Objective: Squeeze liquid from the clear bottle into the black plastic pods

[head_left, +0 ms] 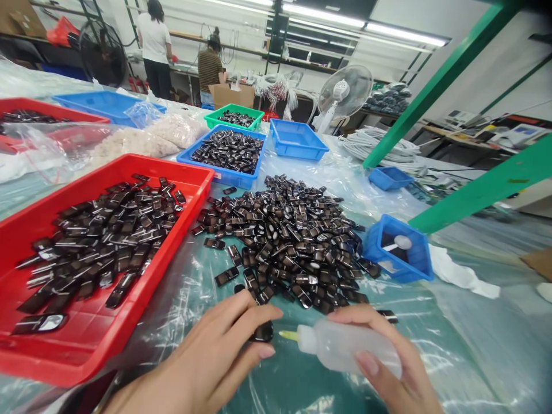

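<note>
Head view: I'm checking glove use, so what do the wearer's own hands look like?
No glove or ring shows on the left hand or the right hand. The thumbnails in view look unpainted. Sleeves can't be made out.

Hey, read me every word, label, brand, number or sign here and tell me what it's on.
No text can be read.
Squeeze bottle: no lettering shows.
Piled dark pieces: any marks are too small.
Pale label on the filled blue tray: too small.
Pale patch on the nearer small blue bin: too blurred to tell.
</note>
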Demonstrator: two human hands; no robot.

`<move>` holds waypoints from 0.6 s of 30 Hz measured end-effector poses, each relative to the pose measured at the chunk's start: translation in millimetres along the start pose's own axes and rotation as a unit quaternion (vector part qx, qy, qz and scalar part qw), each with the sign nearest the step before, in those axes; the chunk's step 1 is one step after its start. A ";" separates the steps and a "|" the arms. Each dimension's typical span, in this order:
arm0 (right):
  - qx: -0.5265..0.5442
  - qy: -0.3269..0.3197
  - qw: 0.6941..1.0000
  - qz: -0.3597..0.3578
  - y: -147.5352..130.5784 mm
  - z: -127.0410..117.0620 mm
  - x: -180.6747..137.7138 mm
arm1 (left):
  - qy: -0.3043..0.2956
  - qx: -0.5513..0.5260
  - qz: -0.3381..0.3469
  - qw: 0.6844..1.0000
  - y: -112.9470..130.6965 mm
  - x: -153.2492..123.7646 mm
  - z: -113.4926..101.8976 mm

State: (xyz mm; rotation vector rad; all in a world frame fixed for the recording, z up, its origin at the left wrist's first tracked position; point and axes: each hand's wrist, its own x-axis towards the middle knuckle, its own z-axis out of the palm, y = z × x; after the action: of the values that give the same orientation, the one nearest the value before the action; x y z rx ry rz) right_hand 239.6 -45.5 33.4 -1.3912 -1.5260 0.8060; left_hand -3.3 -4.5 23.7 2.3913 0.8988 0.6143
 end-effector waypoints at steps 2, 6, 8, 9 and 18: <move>-0.002 -0.026 1.000 -0.009 0.7 -0.9 0.2 | -0.010 0.006 0.006 1.000 1.2 -1.0 -0.2; 0.045 -0.014 0.997 0.056 -2.6 2.3 -1.9 | -0.009 0.002 0.007 1.000 1.8 -4.5 1.6; 0.072 -0.001 0.993 0.095 -5.2 4.6 -2.6 | 0.001 -0.016 0.010 1.000 2.1 -5.5 2.2; 0.081 -0.002 0.991 0.107 -6.3 5.6 -2.8 | 0.004 -0.026 0.013 1.000 2.3 -5.6 2.3; 0.111 -0.010 0.984 0.139 -10.5 7.9 -2.8 | 0.033 -0.039 0.042 0.998 2.9 -2.8 2.8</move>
State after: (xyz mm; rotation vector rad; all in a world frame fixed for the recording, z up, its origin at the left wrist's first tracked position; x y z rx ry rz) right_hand 228.1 -49.1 39.3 -1.4472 -1.2287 1.1277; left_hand -2.3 -9.1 22.7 2.3597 0.7888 0.7500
